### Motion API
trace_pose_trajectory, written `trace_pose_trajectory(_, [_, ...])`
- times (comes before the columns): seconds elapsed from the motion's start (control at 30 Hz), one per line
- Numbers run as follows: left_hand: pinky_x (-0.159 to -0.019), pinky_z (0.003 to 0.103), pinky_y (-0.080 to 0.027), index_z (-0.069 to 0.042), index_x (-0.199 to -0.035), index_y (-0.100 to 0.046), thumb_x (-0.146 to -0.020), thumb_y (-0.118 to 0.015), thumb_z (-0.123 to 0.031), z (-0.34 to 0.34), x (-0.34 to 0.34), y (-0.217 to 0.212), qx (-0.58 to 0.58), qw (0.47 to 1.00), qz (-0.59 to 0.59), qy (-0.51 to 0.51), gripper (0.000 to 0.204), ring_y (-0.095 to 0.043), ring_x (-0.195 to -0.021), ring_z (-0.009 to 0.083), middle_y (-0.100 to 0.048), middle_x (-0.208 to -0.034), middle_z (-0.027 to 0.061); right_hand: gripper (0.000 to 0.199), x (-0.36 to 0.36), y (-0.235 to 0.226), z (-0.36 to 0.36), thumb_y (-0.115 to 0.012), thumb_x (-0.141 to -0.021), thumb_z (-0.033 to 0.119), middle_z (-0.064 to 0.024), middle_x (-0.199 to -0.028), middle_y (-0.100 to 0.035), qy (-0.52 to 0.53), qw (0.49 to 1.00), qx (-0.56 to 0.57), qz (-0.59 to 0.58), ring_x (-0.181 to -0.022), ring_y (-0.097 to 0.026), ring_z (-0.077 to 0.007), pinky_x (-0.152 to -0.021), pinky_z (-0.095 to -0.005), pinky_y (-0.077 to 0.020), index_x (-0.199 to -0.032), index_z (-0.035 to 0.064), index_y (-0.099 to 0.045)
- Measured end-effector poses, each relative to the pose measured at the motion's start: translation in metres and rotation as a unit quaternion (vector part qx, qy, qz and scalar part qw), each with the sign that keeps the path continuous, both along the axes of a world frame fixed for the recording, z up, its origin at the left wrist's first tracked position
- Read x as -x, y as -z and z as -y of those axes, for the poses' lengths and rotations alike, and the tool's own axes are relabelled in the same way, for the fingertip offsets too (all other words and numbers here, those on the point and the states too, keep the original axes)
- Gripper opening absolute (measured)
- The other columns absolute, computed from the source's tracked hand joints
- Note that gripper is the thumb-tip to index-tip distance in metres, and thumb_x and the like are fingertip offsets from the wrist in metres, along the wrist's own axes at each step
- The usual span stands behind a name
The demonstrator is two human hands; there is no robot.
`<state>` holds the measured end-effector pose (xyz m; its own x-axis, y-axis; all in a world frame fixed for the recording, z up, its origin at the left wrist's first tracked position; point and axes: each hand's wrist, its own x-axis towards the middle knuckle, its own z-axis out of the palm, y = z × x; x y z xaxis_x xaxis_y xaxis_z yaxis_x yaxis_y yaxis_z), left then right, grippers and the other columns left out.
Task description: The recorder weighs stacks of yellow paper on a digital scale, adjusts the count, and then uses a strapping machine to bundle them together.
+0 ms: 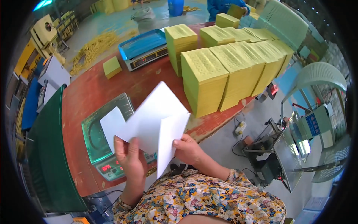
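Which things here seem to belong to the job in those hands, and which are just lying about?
Seemingly part of it:
white sheets, held by left hand and right hand
perhaps the green-lit scale near the left hand

Seemingly just about:
tall yellow stacks
blue-topped scale
small yellow block
blue bin

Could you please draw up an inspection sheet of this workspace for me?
Surface: red table, finish worn in patches.
Job's things: white sheets, held up, partly in front of a green-topped scale with a lit red display.
Clutter: yellow paper stacks crowd the right side; one yellow block lies apart, near a blue-topped scale.
Hands: left hand and right hand both grip sheets.
Cables: black cable on the floor beside the table.
Surroundings: yellow scraps on the floor; co-worker in blue beyond the stacks.
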<state>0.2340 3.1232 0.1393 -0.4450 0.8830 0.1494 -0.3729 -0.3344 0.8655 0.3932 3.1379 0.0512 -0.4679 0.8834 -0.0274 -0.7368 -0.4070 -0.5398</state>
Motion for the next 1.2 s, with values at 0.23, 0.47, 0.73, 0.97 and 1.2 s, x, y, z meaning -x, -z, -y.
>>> trace_pose_trajectory(0.23, [-0.088, 0.029, -0.046, -0.003, -0.110, -0.055, -0.085, -0.063, -0.004, -0.024, 0.000, 0.007, 0.094, 0.959, -0.064, 0.261, 0.026, -0.057, -0.097, 0.0105, -0.063, -0.106, 0.0043, 0.025, -0.086, -0.048, -0.020, -0.064, -0.095, 0.016, -0.0023, -0.100, -0.070, 0.100, 0.960, -0.123, 0.230, -0.090, -0.061, -0.0090, -0.080, -0.0267, -0.0496, -0.113, -0.0006, -0.067])
trace_pose_trajectory(0.47, [-0.080, 0.024, -0.050, -0.001, -0.095, -0.064, -0.094, -0.059, -0.008, -0.086, -0.047, -0.024, 0.121, 0.940, -0.165, 0.272, 0.009, -0.063, -0.082, 0.0095, -0.068, -0.089, 0.0030, 0.017, -0.145, -0.080, -0.050, -0.064, -0.092, 0.007, -0.0057, -0.101, -0.067, 0.080, 0.887, -0.249, 0.381, -0.089, -0.060, -0.0103, -0.078, -0.0269, -0.0493, -0.106, -0.0028, -0.065])
trace_pose_trajectory(0.73, [-0.077, 0.029, -0.053, -0.001, -0.100, -0.063, -0.096, -0.059, -0.015, -0.201, -0.114, -0.065, 0.079, 0.979, -0.080, 0.170, 0.015, -0.064, -0.084, 0.0146, -0.067, -0.097, 0.0068, 0.029, -0.235, -0.072, -0.070, -0.059, -0.084, -0.008, -0.0096, -0.098, -0.060, 0.176, 0.767, -0.338, 0.517, -0.093, -0.059, -0.0216, -0.081, -0.0295, -0.0465, -0.110, 0.0025, -0.068])
trace_pose_trajectory(0.97, [-0.064, 0.028, -0.049, -0.001, -0.101, -0.058, -0.089, -0.060, -0.005, -0.269, -0.136, -0.013, 0.119, 0.971, -0.148, 0.145, 0.013, -0.060, -0.074, 0.0131, -0.064, -0.088, 0.0052, 0.032, -0.257, -0.032, -0.063, -0.064, -0.088, -0.005, -0.0039, -0.091, -0.065, 0.167, 0.882, -0.176, 0.403, -0.082, -0.058, -0.0076, -0.071, -0.0228, -0.0467, -0.119, 0.0015, -0.059])
trace_pose_trajectory(1.2, [-0.056, 0.023, -0.044, -0.001, -0.111, -0.054, -0.088, -0.063, -0.007, -0.268, -0.140, -0.016, 0.178, 0.919, -0.317, 0.153, 0.025, -0.058, -0.071, 0.0086, -0.063, -0.087, 0.0041, 0.026, -0.266, -0.005, -0.062, -0.059, -0.094, -0.001, -0.0043, -0.093, -0.066, 0.138, 0.912, -0.131, 0.363, -0.086, -0.061, -0.0074, -0.077, -0.0229, -0.0483, -0.119, 0.0006, -0.054])
